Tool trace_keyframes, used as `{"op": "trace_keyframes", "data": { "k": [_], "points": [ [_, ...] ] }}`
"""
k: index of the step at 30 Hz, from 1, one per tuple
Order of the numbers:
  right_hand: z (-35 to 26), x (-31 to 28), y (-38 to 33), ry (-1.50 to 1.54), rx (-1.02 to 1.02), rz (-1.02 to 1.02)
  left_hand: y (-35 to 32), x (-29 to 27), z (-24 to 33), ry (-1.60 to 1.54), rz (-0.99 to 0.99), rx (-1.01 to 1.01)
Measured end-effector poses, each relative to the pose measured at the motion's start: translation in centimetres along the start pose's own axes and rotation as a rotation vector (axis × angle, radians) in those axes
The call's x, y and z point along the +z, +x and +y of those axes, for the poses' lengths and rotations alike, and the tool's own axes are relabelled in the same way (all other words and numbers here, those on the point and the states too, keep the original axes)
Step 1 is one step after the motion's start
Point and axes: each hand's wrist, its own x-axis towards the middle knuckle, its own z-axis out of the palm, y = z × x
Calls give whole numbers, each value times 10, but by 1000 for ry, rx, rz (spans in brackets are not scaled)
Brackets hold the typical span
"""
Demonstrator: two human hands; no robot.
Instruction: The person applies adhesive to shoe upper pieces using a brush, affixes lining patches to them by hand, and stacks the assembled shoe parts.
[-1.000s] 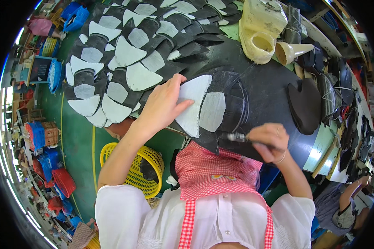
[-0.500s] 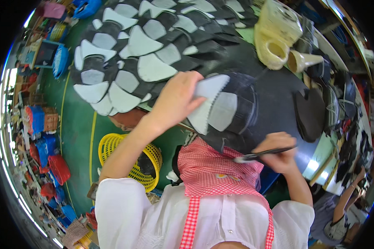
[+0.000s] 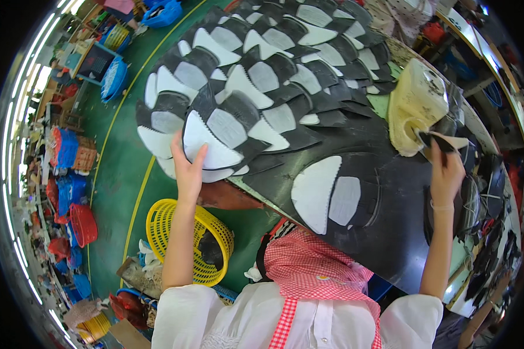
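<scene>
The left hand [image 3: 189, 168] reaches far out over the left of the black tabletop [image 3: 390, 232], its fingers spread flat on a black-and-white shoe piece [image 3: 212, 142] at the near left end of the rows. Its grip is apart, pressing rather than clamped. That piece lies on the edge of a big overlapping spread of pieces [image 3: 262, 75] running to the far side. The right hand [image 3: 445, 174] is up at the right, its grip together on a brush [image 3: 436, 141] whose dark tip sits at the mouth of a dirty cream jug [image 3: 416, 102]; the jug stands at the far right of the tabletop. Near the middle, between the two hands, one shoe piece lies alone [image 3: 329, 195], white patches on black. Down on the green floor [image 3: 116, 174] to the left stands a yellow basket [image 3: 180, 238], just near of the tabletop edge.
</scene>
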Motion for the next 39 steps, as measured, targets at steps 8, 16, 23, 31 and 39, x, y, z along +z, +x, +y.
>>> {"op": "trace_keyframes", "data": {
  "k": [8, 16, 23, 31, 39],
  "points": [
    [28, -4, -13, 593, 708, 50, -26, 47, 112, -11, -829, 356],
    [-44, 39, -28, 231, 343, -357, -39, 77, 137, 148, -889, 399],
    [-64, -4, -84, 687, -172, -815, -37, 82, 146, 194, -891, 387],
    [-43, -7, -64, 403, 228, -402, -10, 87, 141, -62, -970, 106],
    [-59, -13, -71, 516, -132, -423, -10, 94, 135, 26, -949, 155]
  ]
}}
